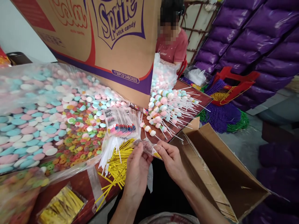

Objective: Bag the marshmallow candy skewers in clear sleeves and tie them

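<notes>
My left hand [137, 168] and my right hand [170, 158] meet over the table's near edge, both pinched on a small clear plastic sleeve [149, 147] with a candy stick inside. Just left of them lie gold twist ties [118, 165] and bare white sticks [108, 154]. A stack of printed clear sleeves [121, 123] rests behind those. Farther right, a heap of finished candy skewers [167, 107] with pink, blue and white pieces covers the wooden table [201, 96].
A big plastic-covered pile of pastel candy discs and coloured rings [51, 118] fills the left. A large "Sprite stick candy" carton [105, 40] stands behind. An open cardboard box [221, 174] sits at my right. A person in a red shirt [173, 46] sits opposite. Purple sacks [252, 34] line the wall.
</notes>
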Action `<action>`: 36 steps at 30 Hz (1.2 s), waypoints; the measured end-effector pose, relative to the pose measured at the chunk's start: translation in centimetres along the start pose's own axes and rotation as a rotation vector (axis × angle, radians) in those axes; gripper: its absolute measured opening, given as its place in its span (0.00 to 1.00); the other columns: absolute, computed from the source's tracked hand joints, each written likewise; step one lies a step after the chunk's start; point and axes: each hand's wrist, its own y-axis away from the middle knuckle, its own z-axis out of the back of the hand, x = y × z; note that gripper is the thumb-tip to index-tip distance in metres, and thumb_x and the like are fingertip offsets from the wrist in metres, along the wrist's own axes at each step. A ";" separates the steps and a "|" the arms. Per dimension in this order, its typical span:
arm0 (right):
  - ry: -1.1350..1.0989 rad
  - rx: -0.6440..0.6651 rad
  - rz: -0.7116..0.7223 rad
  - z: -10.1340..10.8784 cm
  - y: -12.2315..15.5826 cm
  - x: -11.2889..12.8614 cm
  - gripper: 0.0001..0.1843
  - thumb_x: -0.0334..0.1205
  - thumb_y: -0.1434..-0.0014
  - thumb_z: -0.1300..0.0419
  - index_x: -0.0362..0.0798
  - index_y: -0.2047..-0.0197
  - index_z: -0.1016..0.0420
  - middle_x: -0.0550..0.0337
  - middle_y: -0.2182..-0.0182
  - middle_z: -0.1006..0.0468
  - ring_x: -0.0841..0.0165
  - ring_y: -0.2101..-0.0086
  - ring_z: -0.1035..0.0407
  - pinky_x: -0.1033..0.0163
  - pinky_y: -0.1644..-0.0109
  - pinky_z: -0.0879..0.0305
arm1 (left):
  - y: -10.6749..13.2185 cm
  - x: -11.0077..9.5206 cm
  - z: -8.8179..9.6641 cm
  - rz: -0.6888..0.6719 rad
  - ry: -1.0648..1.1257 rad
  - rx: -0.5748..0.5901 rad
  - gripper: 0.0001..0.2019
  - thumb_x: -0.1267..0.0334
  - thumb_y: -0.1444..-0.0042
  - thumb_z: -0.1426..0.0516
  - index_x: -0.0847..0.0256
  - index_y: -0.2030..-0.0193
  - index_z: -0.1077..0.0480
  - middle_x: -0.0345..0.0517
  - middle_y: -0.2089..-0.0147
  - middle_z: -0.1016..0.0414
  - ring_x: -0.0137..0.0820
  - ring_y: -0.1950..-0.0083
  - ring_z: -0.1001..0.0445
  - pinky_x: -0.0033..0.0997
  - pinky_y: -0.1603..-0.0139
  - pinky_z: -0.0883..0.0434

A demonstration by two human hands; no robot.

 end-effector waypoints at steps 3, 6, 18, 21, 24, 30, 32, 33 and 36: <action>0.086 0.077 -0.009 0.8 -0.6 0.1 0.23 0.50 0.36 0.42 0.47 0.77 0.39 0.67 0.78 0.44 0.74 0.75 0.51 0.66 0.71 0.51 | -0.5 -0.7 0.5 -0.027 -0.004 -0.081 0.13 0.66 0.64 0.26 0.61 0.70 0.21 0.41 0.64 0.19 0.24 0.65 0.23 0.19 0.66 0.27; 0.252 0.072 0.052 1.6 -1.4 0.0 0.22 0.50 0.35 0.44 0.47 0.77 0.38 0.66 0.78 0.42 0.73 0.75 0.48 0.65 0.71 0.49 | -0.8 -1.1 0.5 -0.130 -0.030 -0.123 0.15 0.67 0.65 0.26 0.61 0.68 0.21 0.41 0.65 0.19 0.23 0.65 0.23 0.17 0.67 0.27; 1.212 -0.412 0.315 3.5 -6.2 -2.8 0.10 0.36 0.34 0.45 0.47 0.63 0.22 0.52 0.67 0.21 0.63 0.65 0.32 0.62 0.65 0.45 | -1.9 -3.2 1.1 -0.279 0.045 -0.141 0.11 0.63 0.54 0.29 0.61 0.68 0.26 0.34 0.69 0.23 0.22 0.67 0.26 0.23 0.62 0.26; 0.937 -0.389 0.317 3.4 -5.6 -2.8 0.11 0.39 0.34 0.45 0.47 0.62 0.22 0.55 0.66 0.20 0.64 0.64 0.29 0.62 0.60 0.39 | -2.6 -3.7 1.1 -0.304 0.089 -0.179 0.10 0.63 0.52 0.30 0.60 0.69 0.27 0.35 0.69 0.23 0.23 0.66 0.25 0.25 0.62 0.26; 0.635 -0.371 0.256 3.1 -4.1 -3.0 0.11 0.43 0.36 0.42 0.47 0.64 0.22 0.58 0.68 0.20 0.65 0.66 0.29 0.62 0.59 0.36 | -3.4 -4.3 1.2 -0.327 0.126 -0.203 0.10 0.64 0.50 0.31 0.61 0.70 0.29 0.37 0.67 0.21 0.25 0.65 0.24 0.27 0.61 0.27; 0.346 -0.319 0.160 3.0 -0.6 -3.1 0.10 0.44 0.40 0.37 0.46 0.66 0.20 0.60 0.73 0.22 0.66 0.70 0.31 0.62 0.64 0.34 | -4.7 -4.6 2.0 -0.336 0.148 -0.202 0.05 0.66 0.45 0.35 0.62 0.67 0.27 0.39 0.67 0.21 0.24 0.63 0.24 0.26 0.58 0.29; 0.313 -0.283 0.146 3.3 0.2 -2.8 0.09 0.44 0.41 0.37 0.47 0.67 0.20 0.60 0.73 0.23 0.66 0.70 0.31 0.62 0.64 0.34 | -4.9 -4.7 2.2 -0.331 0.154 -0.188 0.05 0.65 0.45 0.34 0.61 0.66 0.26 0.39 0.67 0.21 0.23 0.64 0.24 0.25 0.58 0.29; 0.306 -0.259 0.148 3.5 0.6 -2.7 0.09 0.44 0.41 0.36 0.48 0.67 0.19 0.60 0.73 0.24 0.66 0.70 0.31 0.62 0.64 0.34 | -5.0 -4.7 2.3 -0.329 0.153 -0.178 0.05 0.65 0.45 0.34 0.61 0.66 0.26 0.39 0.68 0.22 0.22 0.64 0.24 0.24 0.57 0.29; 0.305 -0.197 0.185 4.2 1.2 -2.3 0.07 0.43 0.41 0.36 0.50 0.66 0.19 0.60 0.72 0.24 0.66 0.69 0.32 0.62 0.63 0.35 | -5.1 -4.9 2.5 -0.321 0.145 -0.161 0.05 0.66 0.46 0.34 0.61 0.66 0.26 0.39 0.68 0.22 0.22 0.65 0.25 0.23 0.57 0.28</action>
